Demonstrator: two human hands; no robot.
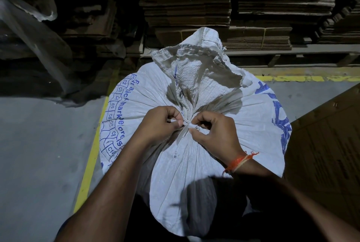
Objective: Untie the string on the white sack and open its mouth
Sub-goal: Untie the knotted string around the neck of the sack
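A full white woven sack (pixel 243 130) with blue print stands upright in front of me. Its neck is gathered tight, and the loose top flap (pixel 196 70) fans out beyond the knot. A flat white string (pixel 184 131) is tied round the neck, with one end hanging toward me. My left hand (pixel 157 123) pinches the string at the left side of the knot. My right hand (pixel 216 130), with an orange thread on its wrist, pinches the string on the right side. The knot itself is mostly hidden between my fingers.
Stacks of flattened cardboard (pixel 233 17) on pallets fill the back. A clear plastic sheet (pixel 29 27) hangs at the left. Yellow floor lines (pixel 91 154) run along the grey concrete floor. A brown cardboard box (pixel 331 154) stands close on the right.
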